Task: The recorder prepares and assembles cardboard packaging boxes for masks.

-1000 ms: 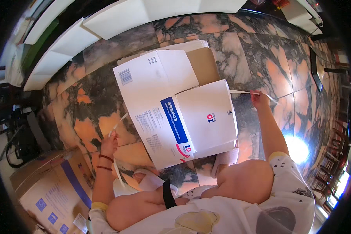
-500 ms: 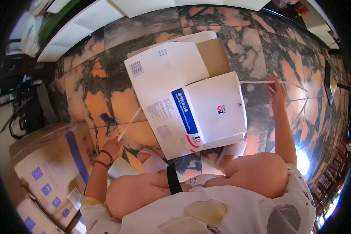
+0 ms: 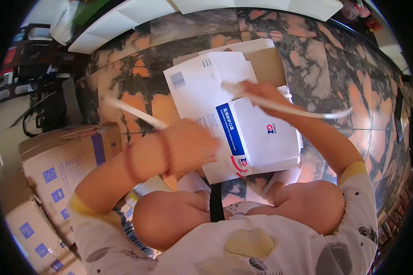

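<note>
On the floor before my knees lies a stack of flattened white cardboard boxes [image 3: 197,87], the top one with a blue label stripe and a barcode. My right hand [image 3: 264,97], above the stack, is closed on a flat white strap [image 3: 303,111]; one end sticks out past the fingers and a length curves off to the right. Over the near left part of the stack, my left hand [image 3: 192,144] is curled and smeared by motion. Another length of white strap [image 3: 140,111] runs from it to the far left. How the strap lies beneath the boxes is hidden.
At the left stand brown cartons [image 3: 69,174] with blue markings. White panels [image 3: 124,27] line the far edge of the marbled tile floor [image 3: 348,78]. A black object [image 3: 46,117] sits beyond the cartons. My bent knees [image 3: 303,201] are close to the stack's near edge.
Both hands have come inward from the sides to above the stack. The strap, earlier pulled out taut to left and right, now hangs slack and curved. The view has shifted a little.
</note>
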The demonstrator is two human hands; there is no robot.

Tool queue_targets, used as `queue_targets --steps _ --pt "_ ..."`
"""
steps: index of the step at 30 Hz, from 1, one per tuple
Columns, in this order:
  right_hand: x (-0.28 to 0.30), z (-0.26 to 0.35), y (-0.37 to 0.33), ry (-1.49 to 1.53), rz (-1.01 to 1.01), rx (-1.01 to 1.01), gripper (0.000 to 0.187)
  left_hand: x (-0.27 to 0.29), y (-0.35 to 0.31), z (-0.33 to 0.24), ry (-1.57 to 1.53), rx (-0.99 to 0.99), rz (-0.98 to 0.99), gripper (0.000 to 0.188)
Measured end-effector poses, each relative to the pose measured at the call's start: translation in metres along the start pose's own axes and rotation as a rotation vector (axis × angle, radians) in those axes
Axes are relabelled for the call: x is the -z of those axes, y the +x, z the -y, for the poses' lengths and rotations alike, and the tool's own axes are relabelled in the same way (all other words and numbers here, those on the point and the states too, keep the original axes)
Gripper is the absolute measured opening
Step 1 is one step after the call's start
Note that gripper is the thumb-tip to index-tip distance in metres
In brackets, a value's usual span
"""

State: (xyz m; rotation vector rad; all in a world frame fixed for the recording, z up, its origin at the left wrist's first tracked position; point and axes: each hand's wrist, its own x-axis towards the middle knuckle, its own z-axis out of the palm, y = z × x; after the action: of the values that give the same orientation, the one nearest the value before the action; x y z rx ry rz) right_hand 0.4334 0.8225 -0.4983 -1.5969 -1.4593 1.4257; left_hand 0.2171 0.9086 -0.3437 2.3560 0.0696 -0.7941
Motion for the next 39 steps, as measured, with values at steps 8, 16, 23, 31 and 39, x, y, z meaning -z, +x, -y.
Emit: queue_targets --steps 8,16,23,31,39 --pt "-0.05 -0.021 -0.03 -0.272 0.186 0.1 0.032 -0.022 0.144 0.06 -1.307 0.396 -0.071 0.025" --pt "-0.046 -0.012 -0.029 0.535 0.113 -0.236 0.035 -0.012 0.14 0.045 -1.421 0.277 -0.318 0.028" --pt "-0.037 -0.01 -0.027 0.732 0.086 -0.288 0.035 -0.014 0.071 0.085 0.307 0.367 -0.102 0.035" --pt "-0.027 -0.011 -0.019 0.888 0.165 -0.413 0.025 -0.113 0.041 0.039 -0.322 0.063 0.03 0.026" --pt "-0.044 -0.012 -0.037 -0.218 -0.065 0.151 0.009 -0.092 0.053 0.054 -0.362 0.154 -0.461 0.032"
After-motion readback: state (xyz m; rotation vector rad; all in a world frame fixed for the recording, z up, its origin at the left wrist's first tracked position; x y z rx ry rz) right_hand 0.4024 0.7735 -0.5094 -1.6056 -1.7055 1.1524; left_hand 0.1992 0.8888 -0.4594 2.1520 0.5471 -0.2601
